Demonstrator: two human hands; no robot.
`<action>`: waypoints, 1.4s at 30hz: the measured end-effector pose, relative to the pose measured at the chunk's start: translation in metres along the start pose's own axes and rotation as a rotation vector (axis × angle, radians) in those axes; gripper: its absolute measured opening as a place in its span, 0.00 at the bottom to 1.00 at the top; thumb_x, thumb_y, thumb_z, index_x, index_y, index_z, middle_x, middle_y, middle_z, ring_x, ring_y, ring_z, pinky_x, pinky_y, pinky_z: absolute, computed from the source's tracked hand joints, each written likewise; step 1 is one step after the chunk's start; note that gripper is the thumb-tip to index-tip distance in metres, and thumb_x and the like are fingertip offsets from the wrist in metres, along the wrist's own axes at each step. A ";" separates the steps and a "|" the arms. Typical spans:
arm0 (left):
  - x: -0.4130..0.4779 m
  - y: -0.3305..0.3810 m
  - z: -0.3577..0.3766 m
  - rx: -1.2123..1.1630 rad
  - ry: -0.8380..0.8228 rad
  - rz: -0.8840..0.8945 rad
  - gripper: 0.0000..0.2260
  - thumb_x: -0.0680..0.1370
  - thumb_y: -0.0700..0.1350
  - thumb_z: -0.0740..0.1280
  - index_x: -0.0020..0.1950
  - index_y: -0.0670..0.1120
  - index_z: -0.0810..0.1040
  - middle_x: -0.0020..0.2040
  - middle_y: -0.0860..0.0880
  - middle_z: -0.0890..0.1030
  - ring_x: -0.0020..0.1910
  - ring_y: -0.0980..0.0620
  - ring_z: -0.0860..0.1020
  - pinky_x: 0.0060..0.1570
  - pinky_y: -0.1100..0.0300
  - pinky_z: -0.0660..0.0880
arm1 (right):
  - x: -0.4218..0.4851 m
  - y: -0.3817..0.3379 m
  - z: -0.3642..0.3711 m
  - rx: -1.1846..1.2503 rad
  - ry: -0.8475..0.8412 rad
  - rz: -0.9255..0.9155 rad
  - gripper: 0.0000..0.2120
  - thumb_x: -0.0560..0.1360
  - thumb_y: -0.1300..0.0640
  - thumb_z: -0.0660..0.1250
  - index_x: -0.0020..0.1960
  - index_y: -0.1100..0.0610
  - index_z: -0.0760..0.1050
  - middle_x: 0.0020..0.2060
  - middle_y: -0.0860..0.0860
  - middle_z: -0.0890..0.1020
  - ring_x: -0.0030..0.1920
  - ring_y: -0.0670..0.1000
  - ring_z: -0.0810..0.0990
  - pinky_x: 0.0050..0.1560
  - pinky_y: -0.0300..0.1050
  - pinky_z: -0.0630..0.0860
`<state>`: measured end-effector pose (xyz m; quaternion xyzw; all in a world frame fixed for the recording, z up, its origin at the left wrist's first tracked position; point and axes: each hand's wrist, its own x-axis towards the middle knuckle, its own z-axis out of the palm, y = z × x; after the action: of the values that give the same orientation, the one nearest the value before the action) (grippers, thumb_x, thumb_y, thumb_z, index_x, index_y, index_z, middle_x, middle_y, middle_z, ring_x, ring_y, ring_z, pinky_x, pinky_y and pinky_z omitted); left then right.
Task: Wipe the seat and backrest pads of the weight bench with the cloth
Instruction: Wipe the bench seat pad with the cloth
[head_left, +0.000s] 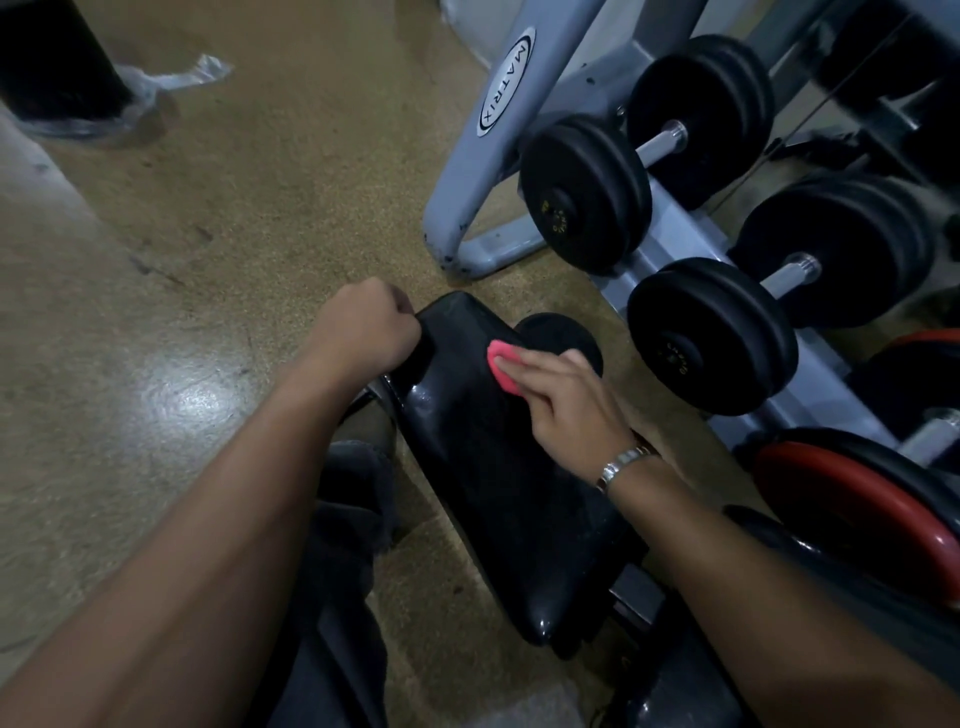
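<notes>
A black padded bench pad runs from the lower middle up toward the centre of the view. My left hand grips the pad's far left edge, fingers curled around it. My right hand, with a metal watch at the wrist, lies flat on the pad's upper part. Under its straight fingers it presses a pink cloth, and only the cloth's left end shows. A round black foam roller sits just beyond the pad's far end.
A grey dumbbell rack with several black dumbbells stands close on the right. Red and black weight plates lie at the lower right. Tan floor spreads to the left, with crumpled clear plastic by a dark post.
</notes>
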<state>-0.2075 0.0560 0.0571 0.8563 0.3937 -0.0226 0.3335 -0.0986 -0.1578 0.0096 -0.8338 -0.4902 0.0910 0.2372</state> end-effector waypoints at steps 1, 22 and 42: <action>-0.001 -0.001 0.001 0.010 0.003 0.006 0.15 0.73 0.38 0.61 0.54 0.45 0.85 0.54 0.39 0.84 0.56 0.37 0.80 0.48 0.56 0.70 | -0.002 0.006 -0.003 -0.010 -0.006 -0.001 0.22 0.79 0.64 0.63 0.68 0.46 0.78 0.66 0.36 0.77 0.52 0.47 0.76 0.55 0.30 0.71; 0.004 -0.008 0.022 0.179 0.117 0.078 0.14 0.77 0.54 0.70 0.54 0.45 0.83 0.52 0.40 0.84 0.55 0.36 0.81 0.49 0.51 0.74 | -0.021 -0.023 0.021 -0.150 0.070 -0.056 0.24 0.76 0.63 0.61 0.68 0.44 0.78 0.66 0.38 0.78 0.50 0.51 0.73 0.49 0.53 0.78; 0.001 -0.007 0.026 0.141 0.137 0.066 0.14 0.78 0.53 0.70 0.56 0.44 0.83 0.54 0.39 0.84 0.56 0.36 0.81 0.51 0.50 0.76 | -0.046 -0.090 0.048 -0.325 0.041 0.040 0.21 0.76 0.55 0.68 0.69 0.52 0.74 0.56 0.50 0.74 0.48 0.54 0.75 0.30 0.41 0.64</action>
<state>-0.2055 0.0444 0.0325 0.8897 0.3846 0.0193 0.2452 -0.2097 -0.1460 0.0074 -0.8723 -0.4771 -0.0017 0.1073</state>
